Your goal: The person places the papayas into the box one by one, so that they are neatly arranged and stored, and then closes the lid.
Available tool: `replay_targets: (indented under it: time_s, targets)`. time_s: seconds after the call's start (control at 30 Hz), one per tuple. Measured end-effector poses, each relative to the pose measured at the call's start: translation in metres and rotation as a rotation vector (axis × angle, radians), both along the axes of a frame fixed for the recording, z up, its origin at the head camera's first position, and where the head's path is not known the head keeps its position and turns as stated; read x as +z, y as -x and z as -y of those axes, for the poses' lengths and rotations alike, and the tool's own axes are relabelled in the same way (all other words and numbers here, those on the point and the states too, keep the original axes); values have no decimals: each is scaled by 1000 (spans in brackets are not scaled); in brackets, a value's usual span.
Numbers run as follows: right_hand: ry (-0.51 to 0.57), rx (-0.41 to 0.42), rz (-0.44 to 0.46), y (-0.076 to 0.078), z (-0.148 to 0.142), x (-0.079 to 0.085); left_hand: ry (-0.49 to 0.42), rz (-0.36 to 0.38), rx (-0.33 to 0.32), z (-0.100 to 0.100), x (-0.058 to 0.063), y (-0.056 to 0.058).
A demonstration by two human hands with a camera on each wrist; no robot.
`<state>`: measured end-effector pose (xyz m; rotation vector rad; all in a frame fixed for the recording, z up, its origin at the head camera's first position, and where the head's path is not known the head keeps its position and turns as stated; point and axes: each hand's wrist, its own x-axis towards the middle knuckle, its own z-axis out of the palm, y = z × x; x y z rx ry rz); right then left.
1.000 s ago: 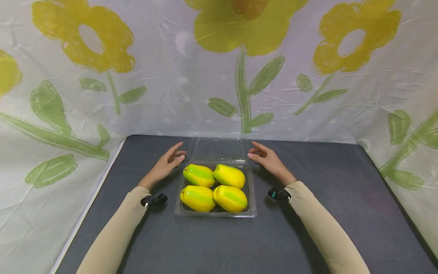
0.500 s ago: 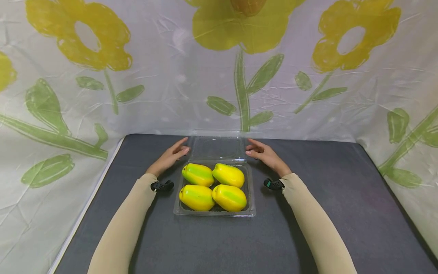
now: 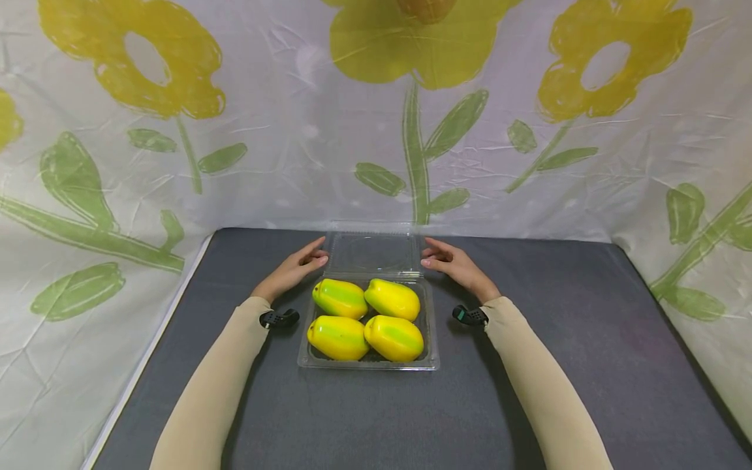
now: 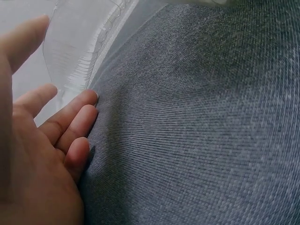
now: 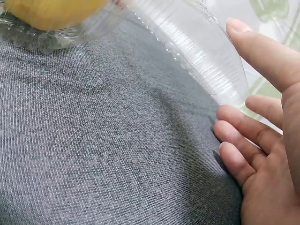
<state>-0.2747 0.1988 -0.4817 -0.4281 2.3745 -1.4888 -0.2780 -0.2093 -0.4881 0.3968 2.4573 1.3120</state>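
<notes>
A clear plastic clamshell box (image 3: 369, 367) lies on the table with its lid (image 3: 376, 254) swung back on the far side. Several glossy yellow-green fruits, shaped like papayas, sit in its base; one fruit (image 3: 393, 339) is at the front right. My left hand (image 3: 292, 269) is at the lid's left edge, fingers loosely extended. At the opposite edge is my right hand (image 3: 461, 266), posed much the same. In both wrist views the thumb and fingers come up to the lid (image 4: 77, 44), but whether they touch it I cannot tell. Neither hand grips anything.
Dark grey cloth (image 3: 376, 418) covers the table. Behind it hangs a pale curtain (image 3: 282, 163) printed with yellow flowers, which also runs along the left and right sides. Each wrist wears a black strap, such as the left strap (image 3: 279, 318).
Both hands have moved inward and slightly forward, to the sides of the lid. Over the last half second they have stayed almost still. Box and fruits keep their places.
</notes>
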Motion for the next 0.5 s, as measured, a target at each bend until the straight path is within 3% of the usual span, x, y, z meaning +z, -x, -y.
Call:
replay_targets:
  time_s: [0.23, 0.37, 0.5]
  targets:
    - [2, -10, 1, 1, 0, -3, 7, 11, -23, -9, 34, -19]
    - [1, -21, 3, 1, 0, -2, -3, 6, -20, -8, 32, -17]
    - [-2, -20, 2, 0, 1, 0, -20, -5, -14, -5, 19, -10]
